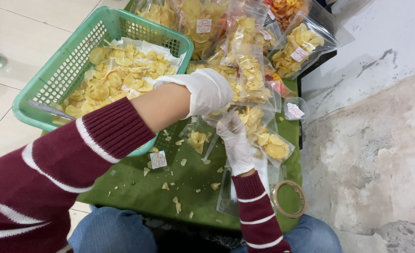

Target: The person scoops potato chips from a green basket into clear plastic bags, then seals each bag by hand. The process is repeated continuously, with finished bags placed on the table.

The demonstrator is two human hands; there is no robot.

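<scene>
I am holding a small clear bag of yellow chips low over the green cloth, just in front of the green basket. The bag is hanging between my two gloved hands, its mouth up at my fingers and a few chips sitting in its bottom. My right hand is pinching the bag's top edge, fingers curled together. My left hand is reaching across from above, its fingers bent down toward the same opening and meeting the right hand there; I cannot tell whether it is gripping the plastic or only touching it.

Just to the right, filled bags are lying flat on the cloth, and behind them a heap of packed bags is leaning against the wall side. The basket to the left is holding loose chips on white paper, with a metal utensil resting on its near rim. Crumbs and a small white label are lying on the cloth near my left sleeve. A roll of tape is sitting by my right forearm, beside a stack of empty bags.
</scene>
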